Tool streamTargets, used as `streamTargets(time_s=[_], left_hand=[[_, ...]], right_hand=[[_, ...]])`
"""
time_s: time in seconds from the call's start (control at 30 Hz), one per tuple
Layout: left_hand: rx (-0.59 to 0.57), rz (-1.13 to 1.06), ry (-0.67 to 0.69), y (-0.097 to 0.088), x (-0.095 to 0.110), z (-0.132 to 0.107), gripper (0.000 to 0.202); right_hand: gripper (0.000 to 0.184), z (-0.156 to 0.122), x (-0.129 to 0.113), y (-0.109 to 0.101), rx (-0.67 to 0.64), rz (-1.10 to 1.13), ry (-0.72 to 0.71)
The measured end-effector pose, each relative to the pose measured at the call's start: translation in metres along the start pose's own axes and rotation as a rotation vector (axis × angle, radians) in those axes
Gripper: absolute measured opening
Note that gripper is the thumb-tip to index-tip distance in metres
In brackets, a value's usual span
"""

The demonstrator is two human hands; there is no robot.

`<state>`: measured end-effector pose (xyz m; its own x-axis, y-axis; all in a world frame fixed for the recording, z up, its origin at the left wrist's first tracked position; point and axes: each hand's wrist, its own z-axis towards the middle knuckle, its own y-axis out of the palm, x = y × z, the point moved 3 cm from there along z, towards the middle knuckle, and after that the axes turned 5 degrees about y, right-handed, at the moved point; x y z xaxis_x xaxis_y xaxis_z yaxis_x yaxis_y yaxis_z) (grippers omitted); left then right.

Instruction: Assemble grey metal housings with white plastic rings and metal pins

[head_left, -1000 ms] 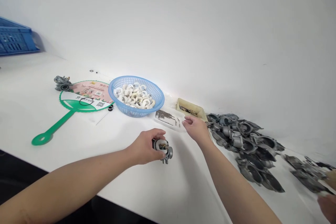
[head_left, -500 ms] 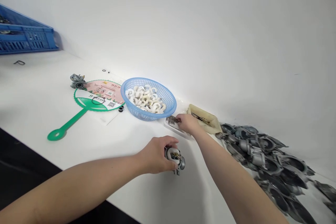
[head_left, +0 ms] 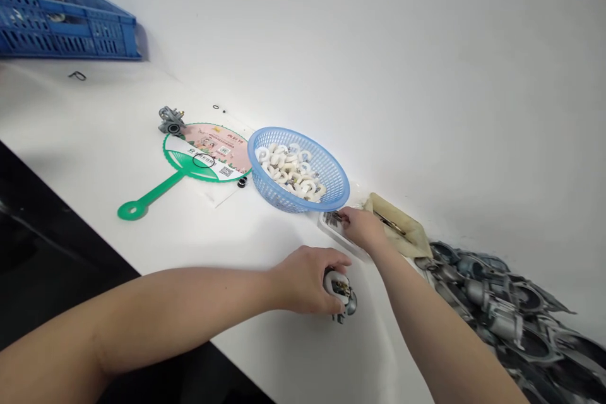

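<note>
Left hand (head_left: 303, 281) grasps the carburetor body (head_left: 341, 298) just below the small tray (head_left: 330, 225); right hand (head_left: 363, 230), nearer the tray, rests fingertips in it, hold unconfirmed.

Carburetor body (head_left: 351, 303): cast aluminium, dull grey, matt.
Loose castings (head_left: 497, 293): same grey metal, rough, matt.
Basket (head_left: 284, 129): blue plastic mesh, smooth, slight sheen.
Rings (head_left: 288, 170): white, smooth; plastic or rubber, cannot tell.
Crate (head_left: 71, 31): blue moulded plastic lattice.
Fan face (head_left: 211, 150): printed paper or film, faint gloss.
Fan handle (head_left: 156, 192): green plastic, smooth.
Tan liner (head_left: 395, 227): paper or card, creased, matt.
Bench top (head_left: 118, 139): white, smooth, soft sheen.
</note>
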<state>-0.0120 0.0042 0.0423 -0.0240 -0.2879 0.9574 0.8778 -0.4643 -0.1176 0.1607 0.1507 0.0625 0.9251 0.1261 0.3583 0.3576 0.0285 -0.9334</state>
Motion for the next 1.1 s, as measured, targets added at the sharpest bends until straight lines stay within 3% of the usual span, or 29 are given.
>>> streamTargets(time_s=[0.43, 0.63, 0.73, 0.8, 0.93, 1.03, 1.1], left_hand=[[-0.017, -0.002, -0.011, 0.002, -0.001, 0.002, 0.071], [-0.012, -0.008, -0.022, 0.001, -0.001, 0.001, 0.071], [0.002, 0.009, -0.011, 0.000, 0.001, -0.001, 0.069], [0.009, 0.002, -0.023, 0.000, 0.001, -0.003, 0.068], [0.010, 0.001, -0.043, 0.002, -0.001, -0.006, 0.066], [0.017, 0.036, -0.021, 0.003, -0.002, -0.007, 0.066], [0.022, 0.056, -0.002, 0.004, -0.002, -0.008, 0.065]], right_hand=[[0.044, -0.011, -0.002, -0.006, 0.083, 0.012, -0.036], [0.034, -0.022, 0.021, -0.031, 0.184, 0.092, 0.104], [0.027, -0.053, 0.037, -0.045, 0.301, 0.210, 0.183], [0.020, -0.088, 0.039, -0.051, 0.481, 0.380, 0.148], [0.009, -0.175, 0.017, -0.047, 0.818, 0.609, 0.012], [0.004, -0.224, -0.011, -0.035, 0.850, 0.781, 0.103], [0.004, -0.242, -0.028, -0.026, 0.819, 0.930, 0.221]])
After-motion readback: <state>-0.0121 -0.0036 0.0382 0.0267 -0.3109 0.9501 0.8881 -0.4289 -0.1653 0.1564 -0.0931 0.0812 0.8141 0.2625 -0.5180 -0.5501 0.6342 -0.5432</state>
